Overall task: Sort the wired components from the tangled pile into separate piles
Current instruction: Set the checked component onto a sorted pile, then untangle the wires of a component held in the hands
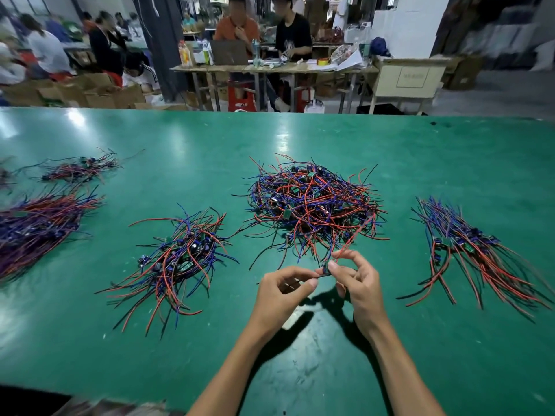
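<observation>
A tangled pile (312,202) of red, blue and black wired components with small green boards lies at the table's middle. Just in front of it, my left hand (282,292) and my right hand (357,280) both pinch one small wired component (325,269) between thumb and fingertips. Its red wire (353,238) runs up from my right fingers into the tangle. A sorted pile (183,259) lies left of my hands, and another sorted pile (468,253) with wires combed one way lies to the right.
The green table (300,355) holds two more wire piles at the far left, a large one (36,226) and a smaller one (78,169). Beyond the far edge several people sit at tables among cardboard boxes.
</observation>
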Demonstrator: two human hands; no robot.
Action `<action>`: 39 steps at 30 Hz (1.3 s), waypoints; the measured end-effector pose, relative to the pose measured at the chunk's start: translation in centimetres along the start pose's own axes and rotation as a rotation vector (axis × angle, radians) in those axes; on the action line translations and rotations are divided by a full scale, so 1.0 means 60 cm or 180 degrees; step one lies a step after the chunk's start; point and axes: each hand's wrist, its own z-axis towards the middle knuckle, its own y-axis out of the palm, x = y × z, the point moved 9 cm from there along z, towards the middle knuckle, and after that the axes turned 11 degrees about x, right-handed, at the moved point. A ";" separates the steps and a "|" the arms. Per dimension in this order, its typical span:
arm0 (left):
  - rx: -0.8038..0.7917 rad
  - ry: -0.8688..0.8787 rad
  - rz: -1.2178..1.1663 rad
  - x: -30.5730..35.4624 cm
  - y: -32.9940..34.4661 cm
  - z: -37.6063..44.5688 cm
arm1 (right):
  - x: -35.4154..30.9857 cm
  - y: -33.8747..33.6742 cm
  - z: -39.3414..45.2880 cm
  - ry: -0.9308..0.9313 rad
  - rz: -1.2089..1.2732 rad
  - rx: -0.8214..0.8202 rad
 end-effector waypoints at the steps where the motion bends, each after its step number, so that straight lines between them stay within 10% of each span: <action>1: -0.0032 -0.0032 -0.0020 0.002 -0.001 0.002 | 0.000 -0.001 0.000 -0.0004 -0.0006 0.0018; 16: -0.1341 -0.0733 0.0180 0.008 0.043 -0.015 | 0.007 -0.010 0.003 -0.0037 0.0266 0.0172; 39: 0.0104 -0.0236 -0.0768 0.086 -0.067 0.040 | 0.009 -0.001 0.001 -0.0096 -0.0080 0.0049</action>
